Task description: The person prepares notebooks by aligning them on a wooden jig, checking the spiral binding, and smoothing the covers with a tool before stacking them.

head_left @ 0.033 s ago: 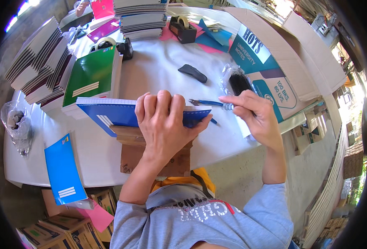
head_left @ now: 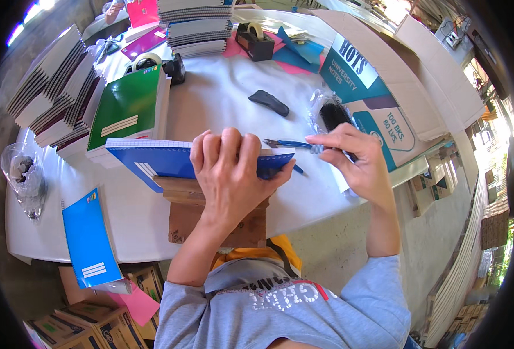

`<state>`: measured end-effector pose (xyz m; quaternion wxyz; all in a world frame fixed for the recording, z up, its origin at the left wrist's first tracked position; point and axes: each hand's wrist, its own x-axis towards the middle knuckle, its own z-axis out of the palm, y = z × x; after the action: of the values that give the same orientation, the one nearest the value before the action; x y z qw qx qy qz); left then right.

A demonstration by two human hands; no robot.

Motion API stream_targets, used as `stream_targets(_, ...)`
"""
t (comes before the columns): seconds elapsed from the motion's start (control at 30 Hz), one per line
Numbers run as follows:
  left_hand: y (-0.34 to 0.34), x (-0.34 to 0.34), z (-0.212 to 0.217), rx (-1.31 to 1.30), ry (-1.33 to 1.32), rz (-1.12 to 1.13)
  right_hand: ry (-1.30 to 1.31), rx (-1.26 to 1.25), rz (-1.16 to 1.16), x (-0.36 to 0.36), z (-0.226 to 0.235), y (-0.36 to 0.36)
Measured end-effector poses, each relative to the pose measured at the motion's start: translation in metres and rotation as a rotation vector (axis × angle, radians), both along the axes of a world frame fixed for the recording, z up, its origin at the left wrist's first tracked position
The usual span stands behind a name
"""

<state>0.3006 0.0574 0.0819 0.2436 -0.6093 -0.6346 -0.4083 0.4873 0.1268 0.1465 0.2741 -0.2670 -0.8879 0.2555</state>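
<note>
At the near edge of the white counter [head_left: 222, 93], we press the left hand [head_left: 230, 174], fingers flat and spread, down on the blue spiral-bound notebook [head_left: 164, 160], which rests on a brown wooden block [head_left: 178, 192]. The right hand [head_left: 355, 160] has its fingers pinched around blue-handled pliers [head_left: 289, 143] at the notebook's spiral end. Both hands sit exactly as in the previous frame, so we judge the work on the spiral as ongoing. A green notebook stack [head_left: 126, 107] lies just beside, a black stapler-like tool [head_left: 268, 102] and an open cardboard box [head_left: 373, 99] beyond. Nothing obstructs the hands.
</note>
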Motion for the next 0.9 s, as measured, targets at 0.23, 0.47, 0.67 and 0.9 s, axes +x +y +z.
stream_targets(0.23, 0.002, 0.000, 0.002, 0.092, 0.019, -0.042, 0.192, 0.021, 0.012, -0.013, -0.015, 0.009)
stream_targets(0.47, -0.006, -0.004, 0.005, 0.000, 0.029, -0.078, 0.179, -0.138, 0.279, -0.012, -0.022, 0.020)
stream_targets(0.67, -0.008, -0.007, 0.008, -0.019, 0.004, -0.054, -0.078, -0.478, 0.141, -0.020, 0.003, 0.002)
stream_targets(0.9, -0.013, -0.019, 0.007, -0.005, 0.002, -0.044, 0.085, -0.300, 0.152, -0.013, -0.009, 0.007)
